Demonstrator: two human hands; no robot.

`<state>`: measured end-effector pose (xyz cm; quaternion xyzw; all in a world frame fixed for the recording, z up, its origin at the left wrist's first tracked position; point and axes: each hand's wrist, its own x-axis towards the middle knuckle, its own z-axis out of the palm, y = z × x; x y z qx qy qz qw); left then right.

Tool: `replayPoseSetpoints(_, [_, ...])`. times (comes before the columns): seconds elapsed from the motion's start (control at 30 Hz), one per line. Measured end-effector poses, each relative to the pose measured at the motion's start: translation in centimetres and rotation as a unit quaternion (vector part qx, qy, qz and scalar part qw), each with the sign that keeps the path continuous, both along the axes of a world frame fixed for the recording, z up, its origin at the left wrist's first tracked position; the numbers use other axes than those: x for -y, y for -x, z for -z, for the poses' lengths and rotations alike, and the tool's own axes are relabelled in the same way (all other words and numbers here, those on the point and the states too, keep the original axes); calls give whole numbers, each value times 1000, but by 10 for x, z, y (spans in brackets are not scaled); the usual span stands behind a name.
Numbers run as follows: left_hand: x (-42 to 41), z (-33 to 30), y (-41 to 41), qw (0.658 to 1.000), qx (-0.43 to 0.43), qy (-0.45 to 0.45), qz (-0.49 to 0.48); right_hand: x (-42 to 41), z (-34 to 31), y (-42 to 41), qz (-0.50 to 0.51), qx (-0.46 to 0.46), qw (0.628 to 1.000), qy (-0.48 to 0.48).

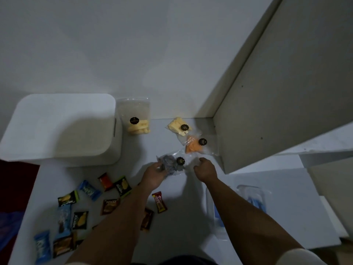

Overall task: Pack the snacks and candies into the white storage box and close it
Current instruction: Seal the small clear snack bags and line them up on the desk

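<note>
Reaching forward over the white table (191,217), your left hand (153,175) holds the near left corner of a clear bag of grey snacks (172,163), fingers curled onto the plastic. Your right hand (205,169) sits just beside the bag's right end with its fingers bent, though you cannot tell whether they actually pinch the plastic (the light is dim). Behind the grey bag lie an orange snack bag (193,145) and a pale yellow snack bag (178,126), overlapping each other. A taller clear bag of yellow sticks (136,116) stands against the wall, touching the white storage box (61,129), whose lid is on. Small wrapped candies (89,203) lie scattered at the table's near left, under and around your left forearm.
</note>
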<state>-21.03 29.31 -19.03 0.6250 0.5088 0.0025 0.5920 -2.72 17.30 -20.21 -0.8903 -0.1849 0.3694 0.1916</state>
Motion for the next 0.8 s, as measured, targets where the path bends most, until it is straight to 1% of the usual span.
replayPoseSetpoints(0.1, [-2, 8, 2, 999, -18, -10, 35, 2, 4, 1, 1, 13, 1000, -9])
replayPoseSetpoints(0.17, [-2, 11, 4, 999, -21, -11, 34, 6, 8, 1, 13, 21, 1000, -12])
replayPoseSetpoints(0.3, [-1, 9, 4, 999, -34, -9, 23, 9, 10, 2, 87, 22, 996, -30])
replayPoseSetpoints(0.4, [0, 2, 3, 999, -42, 1, 15, 13, 6, 5, 113, -2, 991, -72])
replayPoseSetpoints(0.5, [5, -7, 2, 998, -48, 1, 40, 22, -7, 9, 167, -68, 975, -128])
replayPoseSetpoints(0.57, [11, -14, 2, 992, -72, -50, 87, 30, -18, 14, 198, -116, 958, -172])
replayPoseSetpoints(0.63, [19, -22, 1, 982, -87, -108, 130, 37, -28, 18, 197, -132, 947, -215])
replayPoseSetpoints(0.67, [24, -27, 1, 977, -85, -135, 141, 40, -33, 22, 190, -132, 944, -234])
replayPoseSetpoints(0.77, [42, -45, 0, 971, -73, -176, 143, 48, -52, 33, 140, -120, 944, -274])
replayPoseSetpoints(0.8, [48, -50, 0, 969, -54, -195, 142, 50, -57, 37, 117, -115, 944, -285])
